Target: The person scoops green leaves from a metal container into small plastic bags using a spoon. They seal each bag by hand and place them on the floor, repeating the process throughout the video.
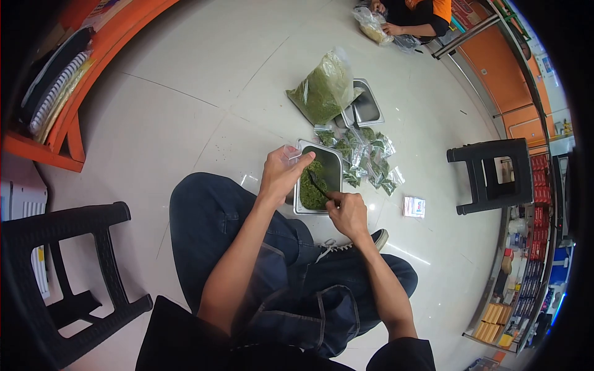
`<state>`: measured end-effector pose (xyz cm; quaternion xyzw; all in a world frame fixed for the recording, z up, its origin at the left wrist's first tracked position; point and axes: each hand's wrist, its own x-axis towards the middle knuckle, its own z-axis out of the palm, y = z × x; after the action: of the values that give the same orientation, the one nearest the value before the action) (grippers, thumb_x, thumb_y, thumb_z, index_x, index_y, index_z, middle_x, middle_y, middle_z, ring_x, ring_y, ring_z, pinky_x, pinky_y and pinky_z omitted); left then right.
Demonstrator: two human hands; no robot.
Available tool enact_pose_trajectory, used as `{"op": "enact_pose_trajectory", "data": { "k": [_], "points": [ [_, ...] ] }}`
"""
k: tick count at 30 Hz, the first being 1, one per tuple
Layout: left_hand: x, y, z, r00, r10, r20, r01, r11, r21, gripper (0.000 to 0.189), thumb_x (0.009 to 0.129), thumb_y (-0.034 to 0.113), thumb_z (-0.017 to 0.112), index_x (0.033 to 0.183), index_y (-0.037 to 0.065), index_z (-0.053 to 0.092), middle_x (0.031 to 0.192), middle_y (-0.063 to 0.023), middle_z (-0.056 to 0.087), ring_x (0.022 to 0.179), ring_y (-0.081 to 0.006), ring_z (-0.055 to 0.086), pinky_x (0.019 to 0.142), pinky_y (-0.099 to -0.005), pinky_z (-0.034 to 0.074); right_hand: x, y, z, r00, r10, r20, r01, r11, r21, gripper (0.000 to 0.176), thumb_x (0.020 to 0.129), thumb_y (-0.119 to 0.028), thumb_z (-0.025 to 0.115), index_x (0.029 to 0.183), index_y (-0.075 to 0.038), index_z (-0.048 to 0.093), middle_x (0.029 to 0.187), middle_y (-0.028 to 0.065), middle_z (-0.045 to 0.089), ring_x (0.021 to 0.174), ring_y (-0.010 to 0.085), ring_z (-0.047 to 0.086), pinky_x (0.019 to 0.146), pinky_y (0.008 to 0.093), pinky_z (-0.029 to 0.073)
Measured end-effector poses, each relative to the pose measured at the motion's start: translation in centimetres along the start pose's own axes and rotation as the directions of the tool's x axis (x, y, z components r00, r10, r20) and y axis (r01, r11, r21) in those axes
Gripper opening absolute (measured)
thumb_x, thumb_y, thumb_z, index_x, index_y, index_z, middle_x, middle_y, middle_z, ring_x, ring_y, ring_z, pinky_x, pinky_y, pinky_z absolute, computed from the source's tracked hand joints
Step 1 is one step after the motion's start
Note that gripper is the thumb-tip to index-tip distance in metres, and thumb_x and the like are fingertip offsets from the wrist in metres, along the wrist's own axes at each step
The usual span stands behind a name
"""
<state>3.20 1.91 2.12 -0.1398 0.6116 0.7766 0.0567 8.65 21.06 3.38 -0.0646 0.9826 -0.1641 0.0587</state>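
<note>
Floor [185,117]: pale glossy tiles, thin joints. Lying on it: one steel tray [328,156], part-filled with green flakes; just beside it, a pile of small filled bags [370,162]; further back, a large clear bag [322,93] of green matter against empty steel pans [366,108]; one small white packet [414,206]; right-hand black stool [482,151]; left-hand black stool [62,221], well apart.

Clear bag [289,153], spoon [317,183] at herb-filled tray [319,143]
</note>
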Motion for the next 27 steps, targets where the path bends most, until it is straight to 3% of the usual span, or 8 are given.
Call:
{"op": "enact_pose_trajectory", "data": {
  "k": [2, 6, 8, 12, 14, 21, 23, 27],
  "points": [
    [-0.2, 0.4, 0.0, 1.000, -0.026, 0.013, 0.026, 1.000, 0.017, 0.036, 0.082, 0.027, 0.080, 0.090, -0.004, 0.064, 0.079, -0.0057, 0.064, 0.070, -0.0124, 0.055, 0.063, -0.0292, 0.045, 0.2, -0.2, -0.5, 0.986, 0.150, 0.072, -0.164, 0.953, 0.255, 0.028, 0.079, -0.015, 0.061, 0.100, -0.003, 0.075, 0.064, 0.0206, 0.064, 0.061, 0.0305, 0.067, 0.064, 0.0417, 0.053],
    [-0.3, 0.9, -0.1, 0.996, -0.041, 0.080, 0.036, 0.998, 0.058, 0.045, 0.083, 0.027, 0.080, 0.104, -0.007, 0.060, 0.090, -0.0076, 0.063, 0.078, -0.0108, 0.056, 0.068, -0.0246, 0.046, 0.6, 1.6, 0.2, 0.972, 0.187, 0.146, -0.233, 0.858, 0.457, 0.028, 0.081, -0.011, 0.061, 0.104, 0.001, 0.074, 0.060, 0.0121, 0.064, 0.053, 0.0180, 0.061, 0.056, 0.0336, 0.049],
    [-0.4, 1.0, 0.0, 0.997, -0.053, 0.057, 0.051, 0.998, 0.026, 0.051, 0.083, 0.027, 0.080, 0.109, -0.010, 0.057, 0.097, -0.0118, 0.063, 0.088, -0.0147, 0.059, 0.076, -0.0256, 0.048, 1.0, 2.3, 0.5, 0.942, 0.229, 0.246, -0.337, 0.634, 0.697, 0.024, 0.085, -0.007, 0.061, 0.102, 0.006, 0.073, 0.060, 0.0029, 0.061, 0.049, 0.0078, 0.050, 0.049, 0.0251, 0.041],
    [-0.4, 1.1, 0.1, 0.995, -0.058, 0.079, 0.057, 0.998, 0.022, 0.055, 0.083, 0.027, 0.080, 0.113, -0.012, 0.055, 0.103, -0.0150, 0.063, 0.095, -0.0177, 0.060, 0.083, -0.0265, 0.048, 1.6, 3.0, 0.4, 0.882, 0.274, 0.384, -0.471, 0.483, 0.738, 0.024, 0.089, -0.006, 0.058, 0.105, 0.006, 0.072, 0.063, -0.0011, 0.058, 0.048, 0.0046, 0.043, 0.045, 0.0219, 0.033],
    [-0.5, 0.9, 0.3, 1.000, 0.006, 0.003, -0.006, 1.000, -0.012, 0.033, 0.083, 0.025, 0.080, 0.093, -0.003, 0.064, 0.081, -0.0051, 0.064, 0.069, -0.0121, 0.055, 0.060, -0.0279, 0.043, 1.8, 3.5, 0.9, 0.854, 0.258, 0.452, -0.520, 0.393, 0.758, 0.026, 0.088, -0.005, 0.058, 0.109, 0.006, 0.070, 0.063, -0.0003, 0.056, 0.047, 0.0039, 0.040, 0.044, 0.0209, 0.030],
    [-0.4, 1.7, -0.4, 0.998, -0.062, -0.016, 0.062, 0.998, 0.017, 0.037, 0.083, 0.024, 0.079, 0.100, -0.005, 0.064, 0.091, -0.0088, 0.066, 0.080, -0.0137, 0.059, 0.070, -0.0278, 0.047, 2.9, 5.5, 0.8, 0.855, 0.236, 0.462, -0.518, 0.343, 0.784, 0.023, 0.088, -0.005, 0.057, 0.104, 0.006, 0.070, 0.064, 0.0008, 0.056, 0.048, 0.0038, 0.039, 0.043, 0.0210, 0.027],
    [-0.6, 2.2, -0.6, 0.994, -0.103, -0.046, 0.106, 0.992, 0.066, 0.051, 0.084, 0.026, 0.079, 0.114, -0.009, 0.058, 0.099, -0.0131, 0.065, 0.087, -0.0147, 0.060, 0.075, -0.0256, 0.047, 2.9, 5.4, 0.3, 0.857, 0.218, 0.467, -0.515, 0.333, 0.790, 0.021, 0.088, -0.006, 0.056, 0.100, 0.006, 0.070, 0.064, 0.0008, 0.055, 0.048, 0.0040, 0.039, 0.043, 0.0207, 0.027],
    [-0.1, 1.4, -0.9, 0.989, -0.101, -0.112, 0.113, 0.987, 0.112, 0.047, 0.085, 0.025, 0.078, 0.113, -0.009, 0.059, 0.098, -0.0124, 0.066, 0.085, -0.0143, 0.060, 0.073, -0.0256, 0.047, 3.0, 5.6, 0.0, 0.878, 0.203, 0.434, -0.479, 0.388, 0.787, 0.020, 0.088, -0.007, 0.057, 0.097, 0.005, 0.071, 0.064, 0.0008, 0.056, 0.048, 0.0041, 0.039, 0.044, 0.0204, 0.027]
  ]
}}
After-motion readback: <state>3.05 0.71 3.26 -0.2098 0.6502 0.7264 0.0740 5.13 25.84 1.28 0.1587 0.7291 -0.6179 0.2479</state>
